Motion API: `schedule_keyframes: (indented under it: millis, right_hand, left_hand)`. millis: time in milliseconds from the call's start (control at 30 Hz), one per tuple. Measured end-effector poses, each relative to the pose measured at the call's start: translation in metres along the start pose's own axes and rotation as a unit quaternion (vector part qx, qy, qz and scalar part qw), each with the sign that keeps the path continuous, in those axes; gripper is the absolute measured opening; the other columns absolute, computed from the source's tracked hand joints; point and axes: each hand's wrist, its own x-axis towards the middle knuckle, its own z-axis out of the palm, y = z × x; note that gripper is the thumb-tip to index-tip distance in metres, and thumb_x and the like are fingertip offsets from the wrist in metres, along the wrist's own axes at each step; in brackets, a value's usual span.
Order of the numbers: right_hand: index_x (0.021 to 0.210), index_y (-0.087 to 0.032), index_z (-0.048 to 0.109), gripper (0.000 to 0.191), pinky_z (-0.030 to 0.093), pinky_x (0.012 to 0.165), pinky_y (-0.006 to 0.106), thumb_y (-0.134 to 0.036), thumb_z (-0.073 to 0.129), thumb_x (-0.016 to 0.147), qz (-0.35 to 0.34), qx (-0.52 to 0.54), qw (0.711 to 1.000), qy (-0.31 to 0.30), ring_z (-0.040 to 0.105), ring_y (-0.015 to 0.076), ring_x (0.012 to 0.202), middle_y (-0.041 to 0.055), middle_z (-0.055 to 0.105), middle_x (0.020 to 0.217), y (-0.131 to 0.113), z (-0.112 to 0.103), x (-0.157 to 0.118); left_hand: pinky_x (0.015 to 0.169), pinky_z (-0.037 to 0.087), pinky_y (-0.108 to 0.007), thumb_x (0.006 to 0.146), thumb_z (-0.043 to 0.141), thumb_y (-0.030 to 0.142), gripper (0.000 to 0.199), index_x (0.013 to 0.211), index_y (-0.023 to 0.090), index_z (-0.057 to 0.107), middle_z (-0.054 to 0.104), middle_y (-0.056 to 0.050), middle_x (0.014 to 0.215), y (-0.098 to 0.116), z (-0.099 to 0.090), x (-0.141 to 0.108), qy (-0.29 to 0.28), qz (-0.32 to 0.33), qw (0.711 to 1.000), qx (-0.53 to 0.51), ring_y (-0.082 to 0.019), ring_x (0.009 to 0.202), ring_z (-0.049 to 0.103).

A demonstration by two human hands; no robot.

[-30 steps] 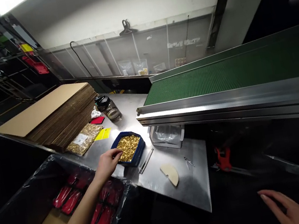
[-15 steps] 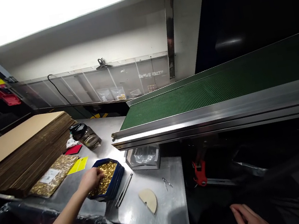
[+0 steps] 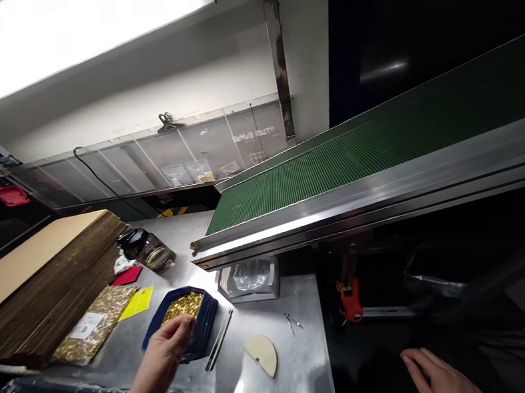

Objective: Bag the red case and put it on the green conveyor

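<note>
My left hand (image 3: 166,356) is over the near side of a blue bin (image 3: 209,321) of small gold-coloured pieces (image 3: 183,304). Its fingers are pinched together, and whatever they hold is too small to make out. At the lower right, well away from the metal table (image 3: 305,379), is my right hand (image 3: 441,378), its fingers curled and close together; anything inside them is hidden. Tweezers (image 3: 219,339) lie beside the bin. A beige half-round piece (image 3: 262,355) and a small metal tool (image 3: 292,322) rest further right on the table.
A green conveyor (image 3: 310,178) slopes up to the right behind a metal rail. Stacked cardboard (image 3: 55,287), a bag of gold pieces (image 3: 95,324) and a dark-lidded jar (image 3: 150,250) stand left. A grey tray (image 3: 250,282) sits under the conveyor's end. Red items in plastic lie lower left.
My left hand has lifted out of the gold pieces and drawn back toward me, fingers pinched. My right hand looks nearly unchanged. The camera view has shifted slightly.
</note>
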Motion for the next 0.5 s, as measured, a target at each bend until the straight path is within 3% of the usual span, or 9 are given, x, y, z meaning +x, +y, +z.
schedule_keyframes:
  millis: [100,200,367,500]
  right_hand:
    - [0.098,-0.030,0.079,0.042,0.062,0.066,0.025,-0.063,0.053,0.091,0.027,0.068,0.997,0.013,0.078,0.0247,0.090,0.0054,0.081,0.103,-0.023,-0.004,-0.002]
    - [0.102,-0.026,0.078,0.043,0.062,0.075,0.025,-0.063,0.060,0.090,0.015,0.180,0.983,0.022,0.077,0.0232,0.085,0.0070,0.080,0.099,-0.077,-0.005,-0.017]
    - [0.110,-0.024,0.074,0.029,0.059,0.073,0.025,-0.046,0.057,0.100,-0.143,0.299,0.944,-0.004,0.071,0.0197,0.082,0.0060,0.072,0.092,-0.183,-0.008,-0.051]
    - [0.113,-0.027,0.071,0.021,0.056,0.067,0.025,-0.040,0.066,0.098,-0.247,0.265,0.932,0.023,0.066,0.0156,0.073,0.0038,0.068,0.093,-0.217,-0.011,-0.057]
  left_hand:
    - [0.054,0.040,-0.023,0.047,0.096,0.066,0.059,0.073,0.017,0.076,0.062,-0.001,0.068,0.003,0.045,-0.042,-0.059,-0.028,0.991,-0.119,-0.010,0.055,0.046]
    - [0.054,0.037,-0.022,0.052,0.097,0.061,0.052,0.065,0.016,0.074,0.058,-0.001,0.071,0.006,0.092,-0.082,-0.134,-0.058,0.969,-0.200,-0.009,0.056,0.045]
    - [0.054,0.034,-0.024,0.062,0.096,0.055,0.043,0.065,0.017,0.075,0.054,0.000,0.069,0.009,0.153,-0.131,-0.266,-0.114,0.920,-0.266,-0.009,0.054,0.043]
    - [0.058,0.039,-0.025,0.062,0.098,0.049,0.037,0.068,0.017,0.079,0.058,-0.003,0.072,0.006,0.179,-0.152,-0.308,-0.177,0.890,-0.286,-0.014,0.063,0.051]
